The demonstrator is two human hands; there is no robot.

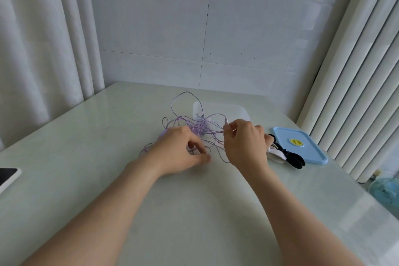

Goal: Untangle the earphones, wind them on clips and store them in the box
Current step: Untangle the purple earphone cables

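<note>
- Plainly, the purple earphones (200, 128) lie in a loose tangle on the counter (108, 136), on the near side of the clear box (239, 110). One tall loop rises in front of the box's left corner.
- The left hand (179, 149) sits low, nearer than the box and to its left. Its fingers (201, 153) are curled down, with thumb and fingertips drawn together on a strand at the tangle's near edge. Blur hides exactly how that grip closes.
- The right hand (246, 142) is lifted off the counter directly in front of the box. Its fingers (228, 134) are curled, and thumb and forefinger pinch a thin strand with a small pale piece standing up at the top of the pinch.
- Strands stretch between the two hands, and another hangs from the right hand down to the counter.
- To the right of the box a blue lid (302, 147) lies flat with a yellow tab on top. Black and white clips (287, 155) are heaped against its near-left edge, partly behind the right hand.
- Far left of the box a dark-screened device (8, 176) pokes in over the counter's edge.
- From the box toward the person, a broad stretch of counter runs under both forearms.
- Right of the box, the counter ends soon after the lid, close to pleated white curtains (356, 93), with a small fan (386, 190) below the edge.
</note>
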